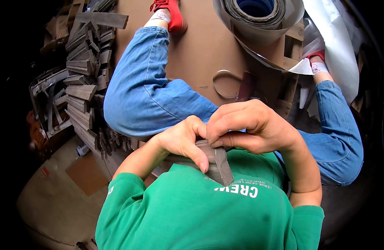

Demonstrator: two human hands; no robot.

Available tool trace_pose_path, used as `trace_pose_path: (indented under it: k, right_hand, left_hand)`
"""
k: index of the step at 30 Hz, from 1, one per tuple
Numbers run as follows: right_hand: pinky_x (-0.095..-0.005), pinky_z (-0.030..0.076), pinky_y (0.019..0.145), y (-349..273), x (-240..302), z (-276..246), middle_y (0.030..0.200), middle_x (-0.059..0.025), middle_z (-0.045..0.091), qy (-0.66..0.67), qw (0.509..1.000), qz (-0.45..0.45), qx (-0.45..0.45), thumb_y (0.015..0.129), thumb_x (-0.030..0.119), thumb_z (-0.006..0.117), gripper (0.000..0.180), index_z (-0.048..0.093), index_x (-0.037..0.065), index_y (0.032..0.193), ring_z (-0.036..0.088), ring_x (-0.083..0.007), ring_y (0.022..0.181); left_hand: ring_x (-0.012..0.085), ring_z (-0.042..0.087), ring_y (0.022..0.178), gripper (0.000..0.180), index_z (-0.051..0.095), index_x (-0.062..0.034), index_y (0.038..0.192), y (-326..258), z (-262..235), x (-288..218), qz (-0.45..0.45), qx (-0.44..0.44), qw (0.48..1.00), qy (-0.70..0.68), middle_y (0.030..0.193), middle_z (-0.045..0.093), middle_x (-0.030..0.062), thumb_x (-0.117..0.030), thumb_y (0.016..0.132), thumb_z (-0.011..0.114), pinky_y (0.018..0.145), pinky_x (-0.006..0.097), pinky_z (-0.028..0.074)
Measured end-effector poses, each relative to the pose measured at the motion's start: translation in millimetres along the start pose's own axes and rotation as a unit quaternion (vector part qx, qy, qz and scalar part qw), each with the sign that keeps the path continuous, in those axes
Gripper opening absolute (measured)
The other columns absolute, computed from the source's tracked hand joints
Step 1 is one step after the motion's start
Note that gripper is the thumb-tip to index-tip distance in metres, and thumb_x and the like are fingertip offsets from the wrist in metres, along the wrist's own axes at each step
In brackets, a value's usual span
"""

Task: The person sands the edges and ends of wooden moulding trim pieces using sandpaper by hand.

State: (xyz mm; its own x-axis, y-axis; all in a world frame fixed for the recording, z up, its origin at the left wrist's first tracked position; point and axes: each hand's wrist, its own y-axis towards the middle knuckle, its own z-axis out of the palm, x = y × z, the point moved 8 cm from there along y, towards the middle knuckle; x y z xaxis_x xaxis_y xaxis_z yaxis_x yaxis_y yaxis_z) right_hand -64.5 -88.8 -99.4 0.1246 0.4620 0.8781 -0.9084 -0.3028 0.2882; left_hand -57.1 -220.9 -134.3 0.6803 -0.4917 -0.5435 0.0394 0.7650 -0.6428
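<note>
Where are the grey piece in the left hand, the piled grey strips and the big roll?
Grey piece (223,167): head view, near end.
Grey strips (81,92): head view, middle strip.
Big roll (259,22): head view, wound end.

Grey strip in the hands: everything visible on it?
Grey strip, with streaky wood-like grain on its long face and a plainer, blunt end face; material looks like wood or composite. It lies slantwise in front of the green shirt, end face toward the picture's right. The left hand grips it, thumb across the grained face; the right hand has its fingertips at the end's upper corner. Its other end is hidden.
</note>
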Motion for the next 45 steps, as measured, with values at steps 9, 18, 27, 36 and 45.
trace_pose_path:
  k: [9, 18, 27, 36, 45]
  right_hand:
    - [-0.0322, 0.052, 0.072, -6.7, 0.2, -19.3, 0.088, -0.0112, 0.066, 0.017, 0.991, 0.039, -0.129, 0.082, 0.002, 0.068, 0.019, 0.063, 0.000, 0.100, 0.066, -0.0217, 0.081]
    - [-0.0349, 0.050, 0.075, -9.1, 25.9, 14.0, 0.095, -0.0133, 0.066, -0.054, 0.996, 0.054, -0.043, 0.067, 0.019, 0.085, 0.053, 0.062, -0.002, 0.109, 0.063, -0.0268, 0.082]
    - [-0.0343, 0.051, 0.063, -16.7, 24.9, 42.1, 0.083, -0.0126, 0.067, -0.123, 0.990, -0.007, -0.065, 0.067, 0.007, 0.082, 0.036, 0.064, -0.002, 0.097, 0.064, -0.0271, 0.072]
    - [-0.0344, 0.049, 0.060, -22.9, 25.2, 36.6, 0.080, -0.0110, 0.065, -0.124, 0.987, -0.014, -0.103, 0.065, 0.006, 0.081, 0.036, 0.063, -0.001, 0.095, 0.061, -0.0261, 0.067]
    - [-0.0364, 0.049, 0.065, -28.0, 13.5, 34.4, 0.083, -0.0118, 0.062, -0.070, 0.992, 0.021, -0.106, 0.065, 0.007, 0.080, 0.038, 0.060, -0.001, 0.096, 0.061, -0.0274, 0.073]
  left_hand:
    - [0.0082, 0.057, 0.058, 0.038, 0.068, 0.0004, 0.070, -6.6, -1.6, -22.9, 0.090, -0.011, 0.988, 0.124, 0.068, 0.066, 0.0049, -0.019, 0.053, 0.095, 0.050, 0.027, 0.039]
    - [0.0210, 0.064, 0.057, 0.029, 0.067, -0.0012, 0.078, -62.4, 36.9, -88.7, 0.366, -0.237, 0.766, 0.473, 0.069, 0.066, 0.0091, -0.014, 0.059, 0.084, 0.050, 0.030, 0.048]
    - [0.0201, 0.058, 0.059, 0.043, 0.066, 0.0004, 0.092, -109.7, 49.5, -95.2, 0.261, -0.330, 0.767, 0.484, 0.082, 0.065, 0.0097, -0.018, 0.060, 0.088, 0.053, 0.029, 0.046]
    - [-0.0017, 0.048, 0.059, 0.023, 0.061, -0.0045, 0.071, -85.4, 22.1, -65.4, -0.005, -0.383, 0.916, 0.121, 0.064, 0.058, -0.0057, -0.015, 0.083, 0.077, 0.051, 0.018, 0.036]
    - [0.0022, 0.054, 0.064, 0.020, 0.060, -0.0036, 0.071, -69.2, 18.0, -73.4, -0.149, -0.327, 0.926, 0.114, 0.069, 0.061, -0.0021, -0.007, 0.081, 0.077, 0.057, 0.019, 0.042]
